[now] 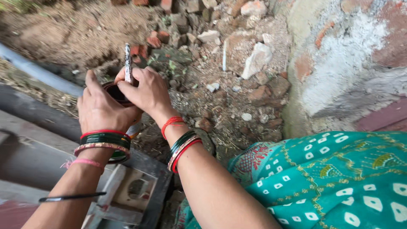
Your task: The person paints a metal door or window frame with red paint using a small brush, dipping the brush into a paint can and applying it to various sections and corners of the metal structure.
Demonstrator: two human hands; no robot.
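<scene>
My left hand (99, 108) wraps around a small dark reddish-brown round pot (115, 91), thumb raised beside its rim. My right hand (146, 91) pinches a thin paint-smeared stick or brush handle (128, 61) that stands upright with its lower end inside the pot. Both wrists carry green, red and gold bangles and red thread. What the pot holds is hidden by my fingers.
Broken bricks and rubble (237, 55) cover the ground ahead. A rough plastered wall (347, 63) rises at right. A grey pipe (38, 72) slants at left above a concrete ledge (38, 161). My knee in teal patterned cloth (330, 178) fills the lower right.
</scene>
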